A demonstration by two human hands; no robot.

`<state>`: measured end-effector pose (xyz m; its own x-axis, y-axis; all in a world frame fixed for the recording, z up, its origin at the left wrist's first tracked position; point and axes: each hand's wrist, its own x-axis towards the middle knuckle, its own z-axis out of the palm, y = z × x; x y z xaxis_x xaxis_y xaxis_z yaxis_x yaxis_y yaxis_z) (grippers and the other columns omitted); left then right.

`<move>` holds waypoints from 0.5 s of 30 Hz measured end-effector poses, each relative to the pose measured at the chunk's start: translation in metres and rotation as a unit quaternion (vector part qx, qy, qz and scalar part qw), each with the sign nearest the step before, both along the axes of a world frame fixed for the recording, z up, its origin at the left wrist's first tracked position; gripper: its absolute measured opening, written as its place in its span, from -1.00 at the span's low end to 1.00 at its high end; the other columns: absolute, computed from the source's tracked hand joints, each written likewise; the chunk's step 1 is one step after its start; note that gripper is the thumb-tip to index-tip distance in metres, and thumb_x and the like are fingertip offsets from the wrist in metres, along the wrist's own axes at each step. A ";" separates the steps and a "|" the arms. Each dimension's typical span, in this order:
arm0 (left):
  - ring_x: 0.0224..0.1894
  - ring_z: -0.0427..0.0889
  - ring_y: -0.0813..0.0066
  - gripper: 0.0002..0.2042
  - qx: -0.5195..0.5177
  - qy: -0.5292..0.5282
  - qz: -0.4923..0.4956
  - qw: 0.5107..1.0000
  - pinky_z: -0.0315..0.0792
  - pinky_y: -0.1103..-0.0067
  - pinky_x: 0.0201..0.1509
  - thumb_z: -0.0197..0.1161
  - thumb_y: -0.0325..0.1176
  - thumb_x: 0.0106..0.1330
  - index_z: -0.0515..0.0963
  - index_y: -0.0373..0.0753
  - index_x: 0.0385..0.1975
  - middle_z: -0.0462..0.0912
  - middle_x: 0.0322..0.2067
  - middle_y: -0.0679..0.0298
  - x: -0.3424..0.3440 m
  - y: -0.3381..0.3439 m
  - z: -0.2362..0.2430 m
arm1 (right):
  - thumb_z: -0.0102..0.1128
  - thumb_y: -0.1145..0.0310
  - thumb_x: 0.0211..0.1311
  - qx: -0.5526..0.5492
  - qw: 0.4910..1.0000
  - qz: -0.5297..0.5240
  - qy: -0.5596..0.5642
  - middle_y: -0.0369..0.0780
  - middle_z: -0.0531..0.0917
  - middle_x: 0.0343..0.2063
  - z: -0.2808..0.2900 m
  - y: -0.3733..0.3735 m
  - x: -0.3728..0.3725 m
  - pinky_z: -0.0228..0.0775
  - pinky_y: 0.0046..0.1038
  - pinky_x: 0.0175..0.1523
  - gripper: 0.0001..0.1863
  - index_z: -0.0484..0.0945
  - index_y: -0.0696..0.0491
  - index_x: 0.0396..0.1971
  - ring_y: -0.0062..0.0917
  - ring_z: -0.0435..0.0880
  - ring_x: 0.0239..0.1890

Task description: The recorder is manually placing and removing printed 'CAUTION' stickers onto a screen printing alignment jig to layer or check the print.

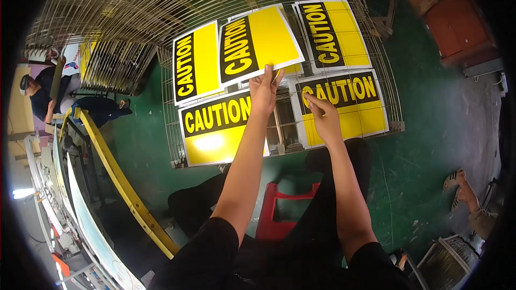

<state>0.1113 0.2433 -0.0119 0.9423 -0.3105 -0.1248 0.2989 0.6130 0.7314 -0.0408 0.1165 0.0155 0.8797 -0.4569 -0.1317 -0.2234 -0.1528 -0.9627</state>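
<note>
Green floor [408,182] spreads around a wire rack [396,125], which fills the middle of the view and runs up to the curved rim at 12 o'clock. Black-and-yellow rectangular signs with white borders lie on it in rows.

Just above centre, toward 12 o'clock, the person's left hand [264,88] has its grip closed on the lower edge of a tilted sign [277,37], with fingertips lying over the white border. From that hand, one flat sign [196,64] is at 10 o'clock, just beside the held one; a glossy sign [217,129] with a bright glare spot lies at 8 o'clock, and a far sign [344,27] at 2 o'clock.

Between 3 and 4 o'clock from the left hand, the right hand [323,115] is over the near-right sign [357,115], thumb and fingers drawn together near its left side; I cannot tell whether that grip holds the sign, touches it or hangs above it.

Farther out, a red stool [266,217] stands at 6 o'clock, a yellow beam [118,177] slants down at 8, a co-worker [40,96] is between 9 and 10, and an orange-red box [459,24] is at 2. Another person's sandalled foot [457,188] shows between 3 and 4.
</note>
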 end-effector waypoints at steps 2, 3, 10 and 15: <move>0.03 0.58 0.49 -0.85 -0.012 0.010 -0.006 1.000 0.45 0.27 0.32 0.11 -0.42 0.45 0.49 -0.32 -0.10 0.60 -0.09 0.26 0.011 -0.020 -0.014 | 0.11 0.46 0.35 -0.010 1.000 -0.001 0.008 -0.18 0.66 -0.29 -0.004 -0.006 0.000 0.38 -0.53 -0.09 -0.73 0.64 0.04 0.00 -0.53 0.60 -0.22; 0.03 0.57 0.49 -0.86 -0.020 0.012 -0.005 1.000 0.46 0.27 0.31 0.11 -0.42 0.45 0.49 -0.31 -0.10 0.60 -0.09 0.26 0.013 -0.024 -0.020 | 0.11 0.46 0.35 -0.017 1.000 0.005 0.008 -0.18 0.66 -0.29 -0.005 -0.005 0.001 0.37 -0.54 -0.09 -0.73 0.64 0.03 0.00 -0.54 0.60 -0.23; -0.15 0.65 0.52 -0.87 -0.028 0.042 0.009 0.999 0.51 0.34 0.27 0.08 -0.42 0.46 0.54 -0.32 -0.18 0.64 -0.21 0.30 0.022 -0.045 -0.023 | 0.12 0.46 0.32 0.008 1.000 -0.009 0.002 -0.16 0.59 -0.37 -0.019 -0.007 0.001 0.39 -0.52 -0.16 -0.71 0.66 -0.06 -0.01 -0.49 0.55 -0.36; -0.07 0.65 0.38 -0.83 -0.028 0.032 -0.007 0.999 0.57 0.40 0.22 0.10 -0.40 0.45 0.47 -0.39 -0.14 0.59 -0.13 0.22 0.031 -0.041 -0.029 | 0.12 0.45 0.32 0.005 1.000 -0.001 0.000 -0.17 0.58 -0.39 -0.017 -0.003 0.003 0.38 -0.52 -0.16 -0.71 0.66 -0.05 -0.01 -0.50 0.53 -0.37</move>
<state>0.1419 0.2023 -0.0410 0.9286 -0.3317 -0.1666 0.3525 0.6475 0.6756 -0.0381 0.1136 -0.0015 0.8785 -0.4574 -0.1375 -0.2247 -0.1417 -0.9641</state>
